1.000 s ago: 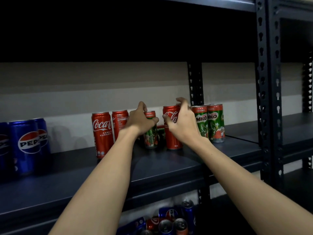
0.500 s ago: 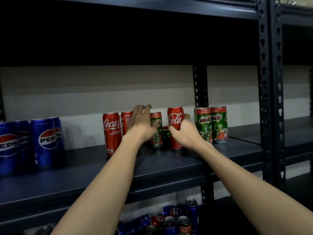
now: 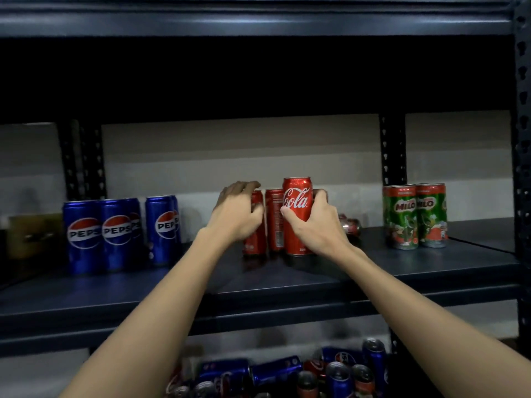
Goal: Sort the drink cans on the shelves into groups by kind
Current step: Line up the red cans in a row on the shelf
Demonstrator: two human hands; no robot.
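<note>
Glossy metal Coca-Cola can [image 3: 297, 214] and Pepsi cans [image 3: 115, 234]; matt dark metal shelf [image 3: 143, 288].

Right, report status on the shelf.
Right hand grips a cola can. Left hand on another cola can. One can on its side behind.

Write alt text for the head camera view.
A person's right hand grips an upright Coca-Cola can on a dark shelf while the left hand holds another red can. Pepsi cans stand left, Milo cans right.
</note>
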